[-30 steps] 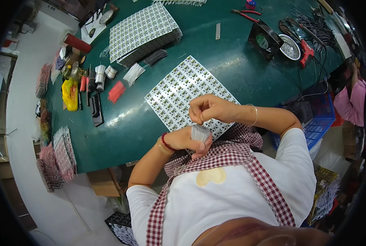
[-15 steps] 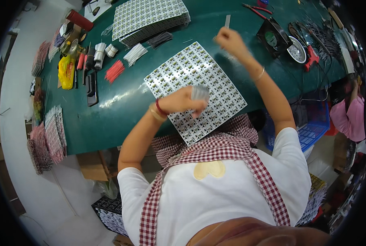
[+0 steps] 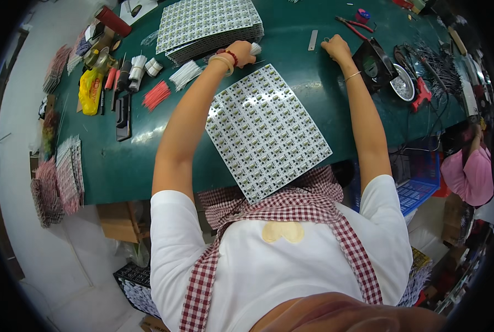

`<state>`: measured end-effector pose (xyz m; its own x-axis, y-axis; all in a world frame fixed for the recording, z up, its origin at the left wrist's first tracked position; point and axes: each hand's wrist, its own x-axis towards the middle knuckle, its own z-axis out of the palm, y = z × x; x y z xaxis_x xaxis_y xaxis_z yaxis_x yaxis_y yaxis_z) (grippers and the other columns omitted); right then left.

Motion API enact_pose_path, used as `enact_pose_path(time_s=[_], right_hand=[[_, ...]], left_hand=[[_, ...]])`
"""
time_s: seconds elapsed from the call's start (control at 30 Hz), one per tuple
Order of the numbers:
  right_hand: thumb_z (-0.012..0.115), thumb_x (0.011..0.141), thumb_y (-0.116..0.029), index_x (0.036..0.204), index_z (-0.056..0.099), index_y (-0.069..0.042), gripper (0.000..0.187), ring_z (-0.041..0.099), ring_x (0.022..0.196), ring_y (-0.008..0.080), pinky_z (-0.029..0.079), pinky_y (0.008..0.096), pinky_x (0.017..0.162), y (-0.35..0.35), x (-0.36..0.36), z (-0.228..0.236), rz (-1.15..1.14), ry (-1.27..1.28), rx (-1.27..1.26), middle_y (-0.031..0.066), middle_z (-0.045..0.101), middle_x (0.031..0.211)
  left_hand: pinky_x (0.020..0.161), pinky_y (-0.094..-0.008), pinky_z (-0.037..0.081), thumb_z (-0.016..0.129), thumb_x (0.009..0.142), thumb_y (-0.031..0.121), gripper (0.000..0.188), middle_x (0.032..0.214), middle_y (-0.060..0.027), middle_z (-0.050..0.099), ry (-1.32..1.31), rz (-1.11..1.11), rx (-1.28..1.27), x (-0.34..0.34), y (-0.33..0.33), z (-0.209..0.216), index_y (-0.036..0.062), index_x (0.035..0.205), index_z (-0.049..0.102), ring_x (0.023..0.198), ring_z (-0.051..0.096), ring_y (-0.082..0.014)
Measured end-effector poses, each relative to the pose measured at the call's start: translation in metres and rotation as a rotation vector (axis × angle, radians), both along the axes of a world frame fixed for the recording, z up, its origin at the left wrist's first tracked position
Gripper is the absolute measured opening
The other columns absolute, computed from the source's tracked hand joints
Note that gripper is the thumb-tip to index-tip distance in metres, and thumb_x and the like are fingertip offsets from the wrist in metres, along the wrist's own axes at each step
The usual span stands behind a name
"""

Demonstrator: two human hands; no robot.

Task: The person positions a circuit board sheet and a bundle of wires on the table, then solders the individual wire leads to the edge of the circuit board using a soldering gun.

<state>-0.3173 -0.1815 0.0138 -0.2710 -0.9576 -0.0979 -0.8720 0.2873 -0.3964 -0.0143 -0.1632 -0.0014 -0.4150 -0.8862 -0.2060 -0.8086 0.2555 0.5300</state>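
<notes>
Clock by the view: red wires [image 3: 157,96] at ten; white wires [image 3: 185,75] at eleven; panel stack [image 3: 203,27] between eleven and twelve; left hand [image 3: 241,52] at twelve, fingers closed round a pale bundle [image 3: 256,48]; circuit panel [image 3: 269,135] lying on green table [image 3: 114,174] at dial centre; metal strip [image 3: 313,40] at one; right hand [image 3: 338,50] just past one, fingers curled narrow, cannot tell if gripping; black fan [image 3: 371,69] near two

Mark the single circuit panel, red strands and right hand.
Single circuit panel [image 3: 267,135], head view: board's middle.
Red strands [image 3: 156,96], head view: bundle's middle.
Right hand [image 3: 338,48], head view: its back.
</notes>
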Motion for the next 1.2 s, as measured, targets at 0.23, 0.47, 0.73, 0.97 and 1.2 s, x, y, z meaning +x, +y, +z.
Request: enact_pose_path(time_s=[0.23, 0.47, 0.73, 0.97, 1.2], right_hand=[[0.054, 0.077, 0.001, 0.125, 0.040, -0.001, 0.050, 0.048, 0.111, 0.0379, 0.042, 0.0435, 0.094, 0.041, 0.063, -0.001, 0.671, 0.062, -0.604, 0.0207, 0.044, 0.127], [0.058, 0.080, -0.004, 0.130, 0.038, 0.001, 0.054, 0.045, 0.116, 0.0366, 0.038, 0.0413, 0.098, 0.024, 0.130, -0.026, 1.007, -0.271, -0.394, 0.0212, 0.048, 0.125], [0.058, 0.084, -0.011, 0.132, 0.036, 0.002, 0.054, 0.045, 0.109, 0.0355, 0.040, 0.0415, 0.090, 0.026, 0.127, -0.052, 1.013, -0.119, -0.480, 0.0185, 0.053, 0.116], [0.060, 0.083, -0.018, 0.133, 0.036, 0.000, 0.057, 0.045, 0.109, 0.0310, 0.040, 0.0401, 0.088, 0.028, 0.121, -0.057, 0.999, 0.049, -0.585, 0.0126, 0.049, 0.118], [0.061, 0.082, -0.024, 0.121, 0.047, -0.006, 0.045, 0.045, 0.103, 0.0279, 0.041, 0.0438, 0.079, 0.020, 0.120, -0.048, 1.085, 0.312, -0.481, 0.0100, 0.047, 0.110]], left_hand=[[0.055, -0.0307, 0.052, 0.062, 0.077, 0.018, 0.028, 0.073, -0.0166, 0.065, -0.271, -0.087, -0.049, -0.020, -0.018, 0.003, -0.0067, 0.090, 0.063, 0.058, 0.065, -0.0214], [0.079, -0.0396, 0.051, 0.067, 0.074, 0.019, 0.033, 0.098, -0.0214, 0.064, -0.308, -0.150, -0.285, -0.019, -0.013, -0.004, 0.0010, 0.101, 0.063, 0.089, 0.063, -0.0335], [0.085, -0.0392, 0.049, 0.065, 0.075, 0.017, 0.039, 0.108, -0.0223, 0.058, -0.422, -0.073, -0.312, -0.021, -0.006, -0.012, 0.0002, 0.110, 0.059, 0.097, 0.059, -0.0367], [0.076, -0.0417, 0.053, 0.066, 0.070, 0.016, 0.044, 0.102, -0.0225, 0.063, -0.482, -0.151, -0.129, -0.031, -0.022, -0.017, -0.0005, 0.110, 0.059, 0.091, 0.065, -0.0306], [0.083, -0.0452, 0.050, 0.067, 0.071, 0.024, 0.052, 0.116, -0.0191, 0.056, -0.531, -0.078, -0.093, -0.030, -0.007, 0.003, -0.0004, 0.115, 0.056, 0.105, 0.058, -0.0313]])
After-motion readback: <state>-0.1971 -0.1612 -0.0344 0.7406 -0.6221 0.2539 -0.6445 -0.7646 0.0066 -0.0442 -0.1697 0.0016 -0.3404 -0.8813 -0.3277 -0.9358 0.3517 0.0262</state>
